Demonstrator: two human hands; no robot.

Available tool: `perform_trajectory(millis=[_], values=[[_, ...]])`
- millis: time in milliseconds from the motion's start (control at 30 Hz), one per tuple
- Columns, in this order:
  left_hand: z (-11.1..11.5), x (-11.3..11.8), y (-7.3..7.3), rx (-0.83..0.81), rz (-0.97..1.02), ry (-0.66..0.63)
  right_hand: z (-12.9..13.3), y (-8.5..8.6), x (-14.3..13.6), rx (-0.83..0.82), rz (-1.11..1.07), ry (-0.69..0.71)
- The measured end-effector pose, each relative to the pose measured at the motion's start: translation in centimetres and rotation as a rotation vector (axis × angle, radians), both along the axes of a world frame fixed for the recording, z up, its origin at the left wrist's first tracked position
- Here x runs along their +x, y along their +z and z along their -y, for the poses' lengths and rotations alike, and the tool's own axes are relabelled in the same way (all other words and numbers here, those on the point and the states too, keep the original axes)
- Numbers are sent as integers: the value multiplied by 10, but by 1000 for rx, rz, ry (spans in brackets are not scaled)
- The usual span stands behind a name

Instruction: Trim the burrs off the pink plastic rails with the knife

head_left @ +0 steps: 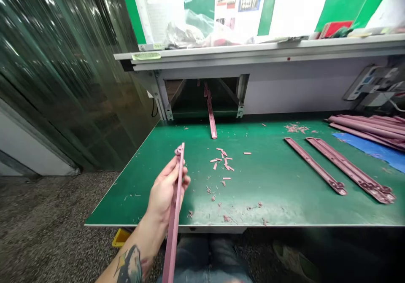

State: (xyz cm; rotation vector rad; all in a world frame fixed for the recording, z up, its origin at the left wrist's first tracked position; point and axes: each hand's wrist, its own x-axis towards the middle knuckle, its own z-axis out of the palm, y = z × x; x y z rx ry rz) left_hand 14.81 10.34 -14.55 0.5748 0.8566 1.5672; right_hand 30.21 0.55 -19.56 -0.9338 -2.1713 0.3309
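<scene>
My left hand [164,192] is closed around a long, narrow pink plastic strip [174,232]. The strip stands slanted over the bench's front edge, with a small round boss at its upper end and its lower end cut off by the frame. At the bottom edge shows only a blurred, skin-toned sliver, perhaps part of my right hand [233,280]; its fingers are hidden. Beyond the left hand, another pink strip [211,116] reaches out of the opening at the back onto the green bench top [253,181].
Pink offcuts [226,160] and curled shavings [226,218] litter the bench. Several similar strips [316,165] lie to the right, near a pile of them [370,127] by a blue sheet [373,148]. A shelf [253,51] spans the back; a plastic strip curtain [69,63] hangs at left.
</scene>
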Motion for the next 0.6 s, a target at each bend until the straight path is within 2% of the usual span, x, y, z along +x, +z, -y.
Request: perform_trajectory(millis=[133,267,467,600], values=[[46,15,-7,-132,-15,-142,-33,32,18,-26,-130,-134],[92,28,-17,-220,26,-204,-47,54,26,-2,-61,-269],[127,29,-25,-232,-15,-278,-19,47,27,124,170,-344],[145,30,-25,-223,-33,-245,10,43,25,193,230,-193]])
